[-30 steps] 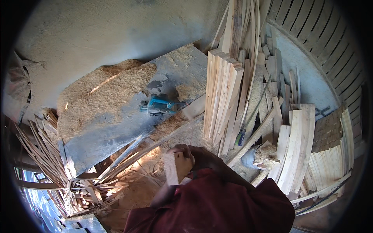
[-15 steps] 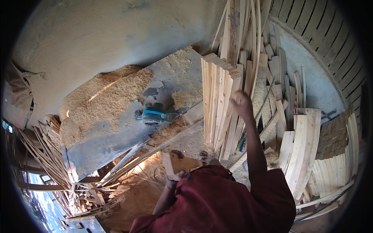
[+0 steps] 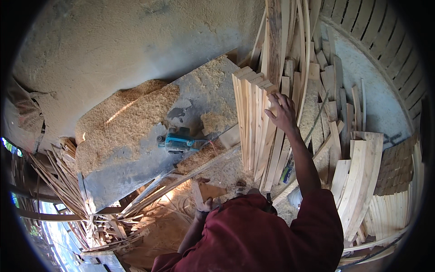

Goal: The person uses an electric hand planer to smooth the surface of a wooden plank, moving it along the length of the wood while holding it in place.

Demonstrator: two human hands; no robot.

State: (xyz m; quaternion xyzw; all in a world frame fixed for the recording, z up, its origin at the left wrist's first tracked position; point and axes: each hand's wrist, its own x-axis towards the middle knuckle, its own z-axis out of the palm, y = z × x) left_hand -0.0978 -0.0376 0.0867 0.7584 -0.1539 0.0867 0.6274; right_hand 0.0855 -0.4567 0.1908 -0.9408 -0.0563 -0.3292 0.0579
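Note:
My left hand, low in the middle near my body, is closed on a short wooden board. The board has a pale edge, and a yellow-brown face shows beside it. My right arm reaches forward, and my right hand is open with its fingers apart. Its fingertips are at the upper end of a row of pale wooden planks that stand side by side on edge. Whether the fingers press on the nearest plank or only hover over it, I cannot tell.
A blue electric planer rests on a grey slab heaped with wood shavings. Thin offcut strips pile up at the left. More long timbers lean behind the row, and stacked boards stand at the right.
My right hand has spread its fingers and come to the planks' upper end. My left hand has tilted the wooden board, and the view has shifted slightly.

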